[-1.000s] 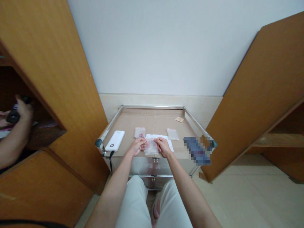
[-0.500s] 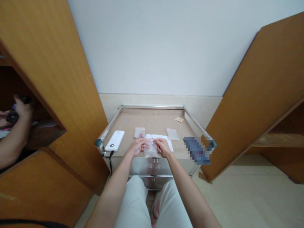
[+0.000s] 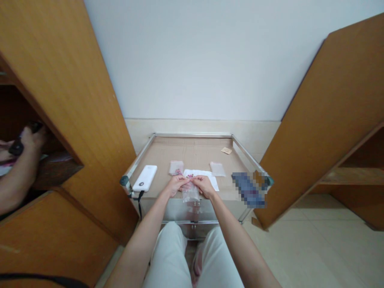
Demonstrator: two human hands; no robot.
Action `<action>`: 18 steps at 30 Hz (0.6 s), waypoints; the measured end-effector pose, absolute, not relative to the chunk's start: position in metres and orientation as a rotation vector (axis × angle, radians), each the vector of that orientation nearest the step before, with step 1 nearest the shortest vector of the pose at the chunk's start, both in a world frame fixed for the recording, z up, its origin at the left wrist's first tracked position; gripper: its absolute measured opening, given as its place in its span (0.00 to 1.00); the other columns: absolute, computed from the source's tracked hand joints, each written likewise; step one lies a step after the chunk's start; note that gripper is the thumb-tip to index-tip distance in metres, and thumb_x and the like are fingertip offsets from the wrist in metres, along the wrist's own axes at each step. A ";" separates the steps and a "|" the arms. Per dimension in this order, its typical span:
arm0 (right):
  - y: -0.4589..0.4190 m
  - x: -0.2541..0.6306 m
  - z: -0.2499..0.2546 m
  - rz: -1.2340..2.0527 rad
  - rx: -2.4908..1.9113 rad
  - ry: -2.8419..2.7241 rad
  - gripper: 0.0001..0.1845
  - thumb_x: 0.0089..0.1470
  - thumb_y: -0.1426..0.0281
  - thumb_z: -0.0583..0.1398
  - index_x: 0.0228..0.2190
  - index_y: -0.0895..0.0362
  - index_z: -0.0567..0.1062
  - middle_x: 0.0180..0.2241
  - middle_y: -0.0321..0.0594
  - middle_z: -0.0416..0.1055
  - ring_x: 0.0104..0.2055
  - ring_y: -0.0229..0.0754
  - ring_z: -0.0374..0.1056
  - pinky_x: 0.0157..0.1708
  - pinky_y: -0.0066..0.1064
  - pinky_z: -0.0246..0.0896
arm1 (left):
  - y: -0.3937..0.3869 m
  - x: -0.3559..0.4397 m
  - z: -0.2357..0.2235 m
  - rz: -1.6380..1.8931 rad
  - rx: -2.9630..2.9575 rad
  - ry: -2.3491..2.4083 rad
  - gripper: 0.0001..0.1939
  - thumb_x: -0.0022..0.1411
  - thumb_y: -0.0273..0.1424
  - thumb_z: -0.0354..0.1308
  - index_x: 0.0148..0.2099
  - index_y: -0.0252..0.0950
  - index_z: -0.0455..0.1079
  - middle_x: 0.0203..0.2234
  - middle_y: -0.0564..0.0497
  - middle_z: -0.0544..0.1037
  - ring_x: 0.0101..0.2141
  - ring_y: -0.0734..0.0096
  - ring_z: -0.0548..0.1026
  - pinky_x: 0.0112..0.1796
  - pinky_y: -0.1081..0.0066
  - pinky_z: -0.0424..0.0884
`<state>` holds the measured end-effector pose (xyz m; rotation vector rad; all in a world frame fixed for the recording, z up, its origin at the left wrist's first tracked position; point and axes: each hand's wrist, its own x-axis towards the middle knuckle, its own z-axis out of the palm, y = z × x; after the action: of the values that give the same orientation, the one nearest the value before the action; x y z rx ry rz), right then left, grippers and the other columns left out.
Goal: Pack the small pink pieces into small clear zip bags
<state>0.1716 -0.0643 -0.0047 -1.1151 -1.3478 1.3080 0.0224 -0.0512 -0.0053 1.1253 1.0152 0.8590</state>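
My left hand [image 3: 176,186] and my right hand [image 3: 204,186] meet above the front of the cardboard-topped cart [image 3: 192,154]. Fingers of both pinch the top of a small transparent plastic bag [image 3: 190,195], which hangs below them near the front edge. Something small and pink shows at my fingertips, too small to name. Behind my hands lies a white paper sheet [image 3: 200,173]. A small bag with pink contents [image 3: 176,167] lies just beyond my left hand, and a flat translucent bag [image 3: 217,169] lies beyond my right.
A white power bank [image 3: 145,178] with a black cord lies at the cart's left. A small brown card [image 3: 226,151] sits far right, beside a pixelated object [image 3: 249,190]. Metal rails edge the cart. Wooden cabinet doors flank it. Another person's hand [image 3: 33,138] holds something dark at left.
My hands have drawn closer together, with the fingertips now meeting at the top of the bag. The bag hangs slightly lower toward the front edge. The other person's hand has shifted slightly.
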 end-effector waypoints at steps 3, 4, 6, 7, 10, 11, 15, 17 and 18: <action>-0.062 0.171 -0.007 1.318 -1.115 -1.331 0.14 0.37 0.61 0.59 0.21 0.62 0.70 0.08 0.27 0.56 0.08 0.25 0.43 0.07 0.20 0.32 | -0.052 0.024 -0.005 0.885 1.113 1.030 0.17 0.38 0.38 0.62 0.28 0.31 0.66 0.20 0.50 0.75 0.21 0.73 0.73 0.23 0.75 0.67; -0.062 0.171 -0.008 1.321 -1.118 -1.321 0.14 0.37 0.61 0.59 0.21 0.62 0.71 0.08 0.27 0.56 0.08 0.25 0.43 0.07 0.20 0.33 | -0.052 0.025 -0.005 0.897 1.107 1.034 0.17 0.38 0.38 0.62 0.28 0.31 0.66 0.19 0.50 0.75 0.21 0.73 0.73 0.23 0.75 0.67; -0.061 0.170 -0.010 1.324 -1.126 -1.297 0.14 0.37 0.62 0.59 0.21 0.62 0.71 0.08 0.27 0.56 0.08 0.25 0.43 0.07 0.21 0.33 | -0.053 0.026 -0.004 0.913 1.098 1.038 0.17 0.37 0.38 0.62 0.28 0.31 0.67 0.19 0.50 0.74 0.20 0.72 0.73 0.23 0.75 0.68; -0.061 0.170 -0.010 1.323 -1.129 -1.286 0.14 0.36 0.62 0.59 0.21 0.62 0.71 0.08 0.27 0.56 0.08 0.25 0.43 0.06 0.21 0.33 | -0.053 0.026 -0.003 0.913 1.097 1.041 0.16 0.37 0.37 0.62 0.27 0.31 0.67 0.18 0.50 0.74 0.20 0.72 0.73 0.22 0.75 0.68; -0.060 0.169 -0.010 1.319 -1.132 -1.261 0.13 0.35 0.63 0.60 0.21 0.62 0.71 0.08 0.27 0.56 0.08 0.25 0.43 0.07 0.21 0.32 | -0.055 0.027 -0.001 0.902 1.098 1.055 0.16 0.37 0.37 0.62 0.27 0.31 0.67 0.17 0.49 0.74 0.19 0.72 0.72 0.21 0.75 0.67; -0.060 0.169 -0.010 1.317 -1.135 -1.257 0.12 0.35 0.64 0.60 0.20 0.62 0.71 0.08 0.27 0.56 0.08 0.25 0.43 0.07 0.21 0.33 | -0.055 0.027 0.000 0.901 1.096 1.060 0.15 0.37 0.37 0.62 0.26 0.31 0.67 0.17 0.49 0.74 0.19 0.72 0.72 0.21 0.75 0.67; -0.062 0.170 -0.007 1.312 -1.147 -1.258 0.12 0.35 0.64 0.60 0.21 0.61 0.71 0.08 0.27 0.56 0.08 0.25 0.43 0.07 0.21 0.33 | -0.056 0.028 0.001 0.903 1.086 1.062 0.15 0.37 0.36 0.62 0.26 0.31 0.67 0.17 0.49 0.74 0.19 0.73 0.72 0.20 0.76 0.66; -0.063 0.171 -0.006 1.317 -1.129 -1.279 0.13 0.36 0.62 0.60 0.19 0.61 0.71 0.08 0.27 0.55 0.08 0.25 0.43 0.07 0.21 0.32 | -0.055 0.028 0.000 0.914 1.074 1.053 0.15 0.37 0.36 0.63 0.26 0.31 0.67 0.17 0.50 0.74 0.18 0.73 0.72 0.19 0.77 0.65; -0.064 0.172 -0.005 1.322 -1.111 -1.296 0.13 0.36 0.61 0.59 0.18 0.61 0.70 0.07 0.27 0.55 0.08 0.25 0.42 0.08 0.22 0.32 | -0.055 0.028 -0.001 0.927 1.063 1.046 0.15 0.36 0.36 0.63 0.25 0.31 0.66 0.17 0.50 0.74 0.18 0.74 0.72 0.19 0.77 0.65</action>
<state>0.1716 -0.0638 -0.0050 -1.1110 -1.2963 1.3223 0.0277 -0.0546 -0.0005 1.0632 1.0463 0.9270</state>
